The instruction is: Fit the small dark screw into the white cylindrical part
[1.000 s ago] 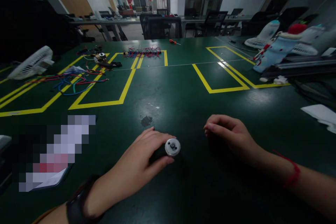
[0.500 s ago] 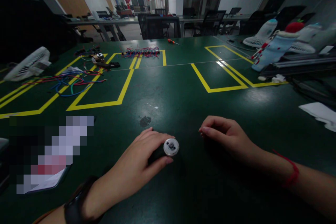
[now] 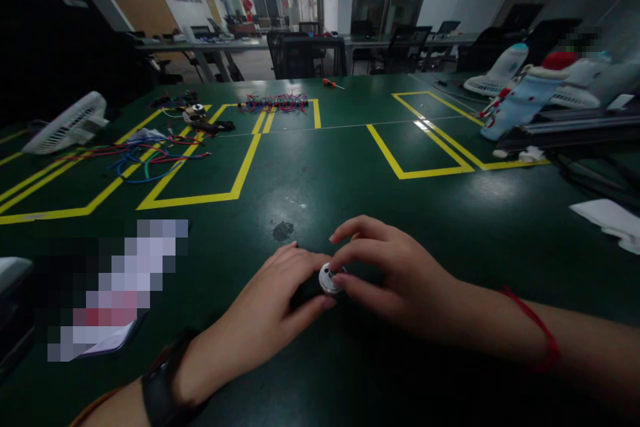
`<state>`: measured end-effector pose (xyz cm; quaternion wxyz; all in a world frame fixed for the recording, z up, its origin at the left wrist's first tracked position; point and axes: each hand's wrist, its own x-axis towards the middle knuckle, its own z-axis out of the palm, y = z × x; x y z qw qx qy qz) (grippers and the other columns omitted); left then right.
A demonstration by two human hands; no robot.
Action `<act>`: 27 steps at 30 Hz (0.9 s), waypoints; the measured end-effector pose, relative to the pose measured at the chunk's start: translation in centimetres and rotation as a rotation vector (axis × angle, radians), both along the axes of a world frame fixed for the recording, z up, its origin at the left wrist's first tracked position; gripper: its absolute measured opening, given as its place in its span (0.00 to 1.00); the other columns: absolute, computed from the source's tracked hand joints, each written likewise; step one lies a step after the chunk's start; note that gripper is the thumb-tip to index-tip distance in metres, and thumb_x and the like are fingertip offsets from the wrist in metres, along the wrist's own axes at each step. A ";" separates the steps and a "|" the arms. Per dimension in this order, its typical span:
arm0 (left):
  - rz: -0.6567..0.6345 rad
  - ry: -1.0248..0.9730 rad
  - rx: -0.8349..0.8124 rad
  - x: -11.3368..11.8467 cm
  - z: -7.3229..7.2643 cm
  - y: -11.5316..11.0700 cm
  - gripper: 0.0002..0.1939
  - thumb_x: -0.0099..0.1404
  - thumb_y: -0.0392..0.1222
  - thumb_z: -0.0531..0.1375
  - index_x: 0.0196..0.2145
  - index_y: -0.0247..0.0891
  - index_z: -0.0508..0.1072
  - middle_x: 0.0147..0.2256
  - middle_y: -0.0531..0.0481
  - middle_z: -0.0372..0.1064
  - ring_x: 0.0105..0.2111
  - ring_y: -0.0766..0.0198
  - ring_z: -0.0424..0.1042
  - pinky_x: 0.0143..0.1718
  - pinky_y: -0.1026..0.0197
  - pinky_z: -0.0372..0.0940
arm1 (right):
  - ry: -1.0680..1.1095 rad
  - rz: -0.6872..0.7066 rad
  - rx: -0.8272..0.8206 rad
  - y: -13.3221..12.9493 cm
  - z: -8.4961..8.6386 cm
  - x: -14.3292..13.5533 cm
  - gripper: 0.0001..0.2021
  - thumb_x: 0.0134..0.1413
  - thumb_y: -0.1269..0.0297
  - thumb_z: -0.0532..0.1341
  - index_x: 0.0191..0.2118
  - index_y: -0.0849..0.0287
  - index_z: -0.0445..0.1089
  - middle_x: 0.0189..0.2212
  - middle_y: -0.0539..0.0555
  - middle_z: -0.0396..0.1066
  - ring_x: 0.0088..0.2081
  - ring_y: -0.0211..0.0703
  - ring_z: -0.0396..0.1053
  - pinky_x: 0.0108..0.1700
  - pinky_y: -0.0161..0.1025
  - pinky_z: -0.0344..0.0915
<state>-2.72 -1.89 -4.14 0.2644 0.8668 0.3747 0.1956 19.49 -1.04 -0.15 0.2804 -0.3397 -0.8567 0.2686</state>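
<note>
A small round motor (image 3: 327, 279), silver-faced with dark holes, stands between the thumb and index finger of my left hand (image 3: 273, 297). Its face points up and toward me, and most of its body is hidden behind the fingers. My right hand (image 3: 395, 270) reaches in from the right, thumb and index fingertips closed together at the centre of the motor's face. Whatever small part sits between those fingertips is covered by them. The other fingers of that hand are curled above.
On the left are a phone-like flat item (image 3: 113, 340), partly pixelated, loose coloured wires (image 3: 145, 160) and a white fan (image 3: 70, 123). An orange screwdriver (image 3: 330, 83) lies far back. White tissue (image 3: 607, 217) and a blue snowman-like figure (image 3: 523, 100) are at right. Yellow tape (image 3: 193, 201) marks the green table.
My right hand has moved left from beside the motor, and its fingertips now meet at the motor's face. My left hand keeps its hold. The view has shifted slightly.
</note>
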 end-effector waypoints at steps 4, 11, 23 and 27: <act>0.003 -0.006 -0.014 0.0 0.1 0.0 0.17 0.67 0.41 0.59 0.53 0.46 0.63 0.51 0.48 0.69 0.52 0.53 0.66 0.62 0.41 0.47 | 0.106 -0.024 -0.022 0.2 0.4 0.2 0.04 0.57 0.67 0.62 0.39 0.57 0.72 0.44 0.55 0.69 0.44 0.43 0.69 0.46 0.40 0.66; 0.003 0.015 -0.054 0.2 0.5 0.2 0.17 0.67 0.41 0.60 0.53 0.48 0.64 0.50 0.51 0.70 0.50 0.55 0.67 0.62 0.41 0.45 | -0.018 -0.106 -0.139 0.1 -1.3 3.9 0.04 0.57 0.68 0.62 0.39 0.56 0.73 0.45 0.55 0.67 0.48 0.44 0.67 0.50 0.43 0.65; 0.006 0.027 -0.031 0.0 0.2 0.2 0.18 0.68 0.43 0.59 0.54 0.49 0.62 0.51 0.51 0.69 0.52 0.54 0.66 0.62 0.41 0.45 | -0.180 -0.040 -0.131 -0.2 -3.2 5.0 0.06 0.58 0.65 0.62 0.41 0.54 0.74 0.50 0.57 0.66 0.53 0.50 0.62 0.54 0.52 0.62; 0.009 0.028 -0.025 0.0 0.2 0.2 0.19 0.68 0.44 0.59 0.55 0.49 0.62 0.51 0.51 0.69 0.51 0.53 0.66 0.62 0.40 0.45 | -0.137 -0.041 -0.160 -0.3 -3.1 5.2 0.07 0.56 0.66 0.63 0.42 0.53 0.74 0.51 0.56 0.65 0.54 0.50 0.62 0.55 0.52 0.61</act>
